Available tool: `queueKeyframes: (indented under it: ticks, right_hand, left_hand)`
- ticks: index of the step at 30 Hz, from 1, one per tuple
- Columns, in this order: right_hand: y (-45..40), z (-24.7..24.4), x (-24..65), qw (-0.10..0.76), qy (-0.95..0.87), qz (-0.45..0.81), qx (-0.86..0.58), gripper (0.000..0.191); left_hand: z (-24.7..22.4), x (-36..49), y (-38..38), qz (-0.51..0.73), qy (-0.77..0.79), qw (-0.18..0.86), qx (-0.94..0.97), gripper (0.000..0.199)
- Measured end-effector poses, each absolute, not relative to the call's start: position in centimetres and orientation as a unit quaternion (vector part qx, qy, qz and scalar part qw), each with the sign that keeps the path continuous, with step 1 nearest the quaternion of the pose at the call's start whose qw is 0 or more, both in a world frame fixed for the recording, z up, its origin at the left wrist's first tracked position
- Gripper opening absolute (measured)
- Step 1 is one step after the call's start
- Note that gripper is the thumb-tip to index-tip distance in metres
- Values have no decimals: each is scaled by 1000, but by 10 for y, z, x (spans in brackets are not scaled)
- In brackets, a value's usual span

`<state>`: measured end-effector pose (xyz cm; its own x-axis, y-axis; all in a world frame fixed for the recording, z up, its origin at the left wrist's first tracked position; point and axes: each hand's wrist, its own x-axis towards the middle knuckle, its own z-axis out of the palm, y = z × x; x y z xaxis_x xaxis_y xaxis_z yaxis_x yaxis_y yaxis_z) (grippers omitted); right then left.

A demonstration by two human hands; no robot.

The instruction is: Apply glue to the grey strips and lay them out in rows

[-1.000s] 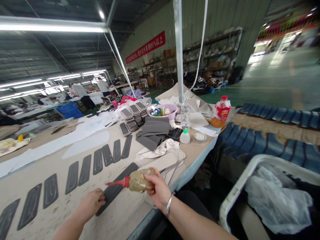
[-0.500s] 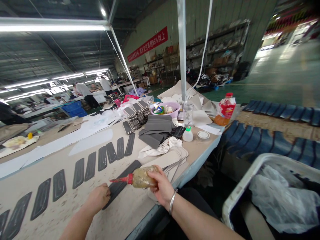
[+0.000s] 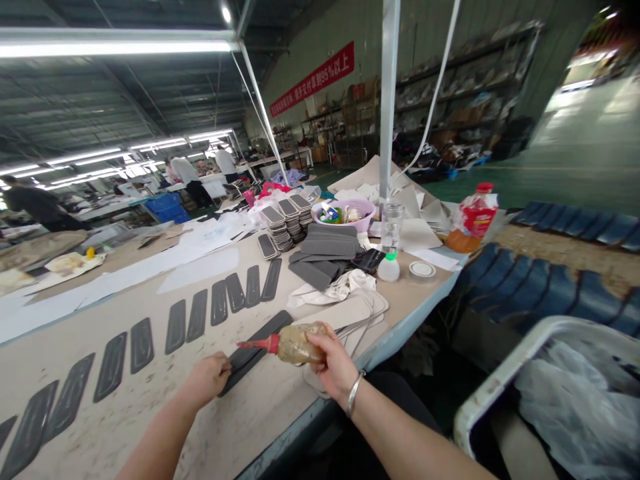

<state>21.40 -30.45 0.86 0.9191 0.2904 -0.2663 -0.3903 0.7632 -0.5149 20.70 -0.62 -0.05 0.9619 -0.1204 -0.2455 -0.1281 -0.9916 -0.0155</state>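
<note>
My right hand (image 3: 334, 363) is wrapped round a squeeze bottle (image 3: 300, 343) of cloudy yellowish glue, held on its side. Its red nozzle (image 3: 260, 344) points left, over a dark grey strip (image 3: 260, 340) on the table. At the strip's near end my left hand (image 3: 211, 379) is closed, fingers curled on its edge; the fingertips are partly hidden. A row of dark grey pads (image 3: 186, 319) with shiny wet-looking lines stretches to the left. Beyond the bottle lie pale flat insole-like pieces (image 3: 345, 312) and a white cloth (image 3: 345, 287).
Dark grey pieces (image 3: 330, 241) and stacked pads (image 3: 285, 223) lie farther back, beside a purple basin (image 3: 367, 217). A small green-capped bottle (image 3: 389, 267), a glass jar (image 3: 391, 227) and a red-capped jug (image 3: 473, 220) stand near the right edge. A white bin (image 3: 473, 393) holds plastic bags.
The view has turned slightly left, so everything sits farther right. Both hands keep nearly the same place over the strip, the bottle still in my right hand.
</note>
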Motion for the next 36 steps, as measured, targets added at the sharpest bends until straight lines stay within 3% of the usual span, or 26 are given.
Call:
queueKeyframes:
  ticks: [20, 36]
  right_hand:
    - [-305, 6, 216, 935, 85, 183, -291, 30]
    - [-305, 4, 218, 936, 70, 182, -293, 31]
  left_hand:
    - [-5, 199, 15, 88, 42, -108, -989, 17]
    - [11, 197, -2, 0, 1, -66, -998, 11]
